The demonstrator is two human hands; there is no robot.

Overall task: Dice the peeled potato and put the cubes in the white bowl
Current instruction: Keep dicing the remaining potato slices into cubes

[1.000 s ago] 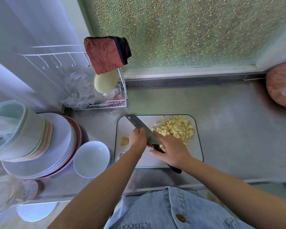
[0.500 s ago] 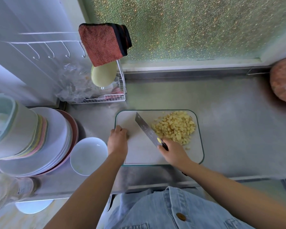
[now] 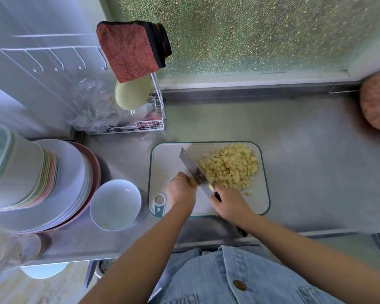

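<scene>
i see the right hand (image 3: 230, 205) wrapped tight round the black handle of a broad steel knife (image 3: 193, 170), its blade slanting across the board. the left hand (image 3: 181, 193) curls on a small pale-yellow potato piece (image 3: 192, 181) at the blade. yellow potato cubes (image 3: 230, 167) heap on the white, teal-rimmed cutting board (image 3: 257, 200). the round white bowl (image 3: 119, 194) stands just left of it.

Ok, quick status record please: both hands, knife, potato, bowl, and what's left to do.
left hand: holds a small potato piece against the blade
right hand: grips the knife handle
knife: blade angled across the cutting board, between left hand and cubes
diced cubes: heaped on the board's far right
white bowl: left of the board, no cubes in it
remaining: likely cut this piece, then transfer cubes
</scene>
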